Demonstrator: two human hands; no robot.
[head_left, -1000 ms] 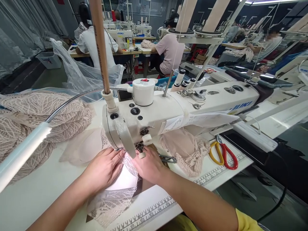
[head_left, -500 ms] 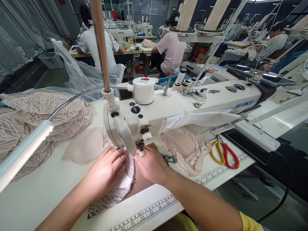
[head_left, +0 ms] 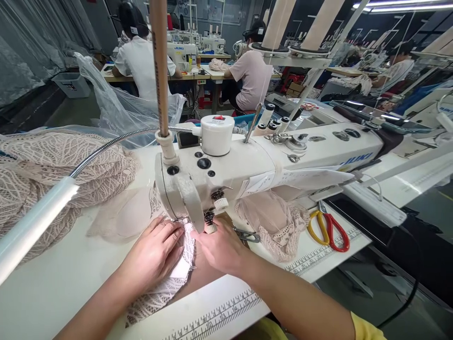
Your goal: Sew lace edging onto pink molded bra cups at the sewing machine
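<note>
Under the head of a white sewing machine (head_left: 180,193) lies a beige lace piece (head_left: 159,293) with a white backing, its far end at the needle area. My left hand (head_left: 155,245) rests flat on the lace, fingers stretched toward the presser foot. On the other side, my right hand (head_left: 221,248) is curled, thumb and fingertips at the lace's right edge; the machine's tension knob partly covers its fingers. Brown material (head_left: 203,274) shows beneath the lace between my hands. The needle tip is hidden.
Heaped lace (head_left: 71,170) lies at the left, beside a lit lamp tube (head_left: 38,226). Right of the machine head are another lace piece (head_left: 272,226) and red-and-yellow-handled scissors (head_left: 329,229). A printed ruler (head_left: 219,314) runs along the table's front edge. Co-workers sit beyond.
The view has shifted slightly. Relative to the machine head, the lace and both hands have moved a little left and toward me. More of my right fingertips now shows at the lace edge.
</note>
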